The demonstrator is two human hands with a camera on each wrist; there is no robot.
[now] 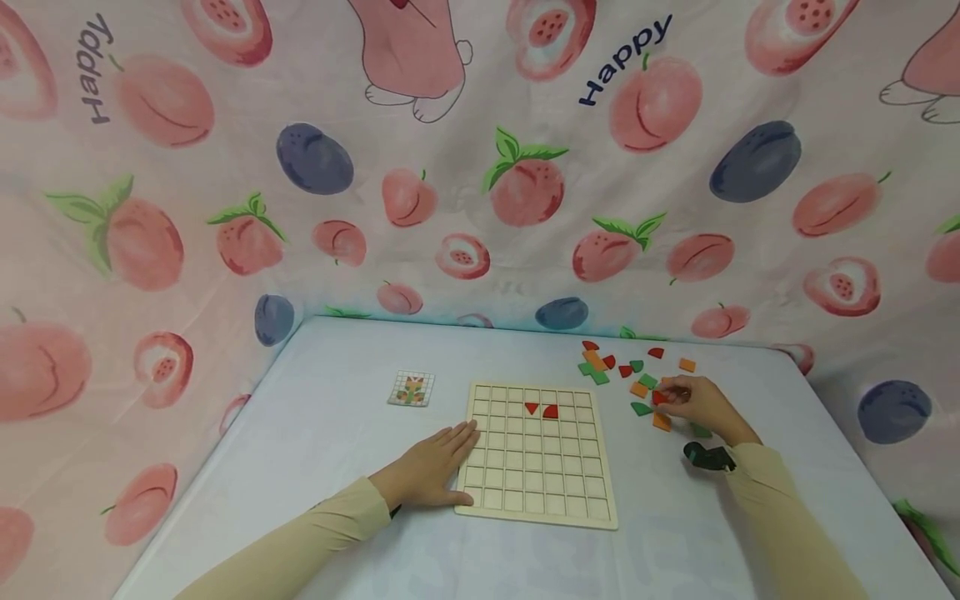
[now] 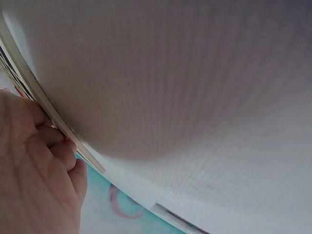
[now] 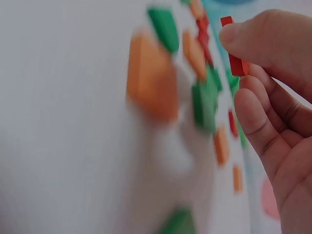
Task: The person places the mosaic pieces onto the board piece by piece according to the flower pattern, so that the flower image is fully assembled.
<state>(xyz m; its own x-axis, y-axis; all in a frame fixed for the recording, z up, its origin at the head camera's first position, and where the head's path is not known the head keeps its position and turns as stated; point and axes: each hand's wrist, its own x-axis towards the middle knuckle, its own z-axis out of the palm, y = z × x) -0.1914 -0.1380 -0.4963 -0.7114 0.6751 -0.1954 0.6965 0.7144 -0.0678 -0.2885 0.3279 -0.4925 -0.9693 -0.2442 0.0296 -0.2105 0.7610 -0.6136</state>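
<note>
A pale wooden grid board [image 1: 536, 479] lies on the table, holding a red triangle piece [image 1: 532, 408] and a red quarter-round piece [image 1: 551, 412] in its upper squares. Against the board's left edge rests my left hand [image 1: 429, 468], fingers extended and thumb near the lower corner. In the left wrist view, the fingers touch the board's side. My right hand [image 1: 703, 407] is over the scattered pieces at the right, pinching a small red piece [image 3: 237, 63] between thumb and fingers. Its full outline is partly covered by the thumb.
Loose orange, green and red pieces lie right of the board, among them an orange square [image 1: 687, 365] and a green piece [image 1: 641, 408]. A small pattern card [image 1: 411, 389] sits left of the board. Fruit-printed cloth [image 1: 465, 208] hangs behind the white table [image 1: 315, 400].
</note>
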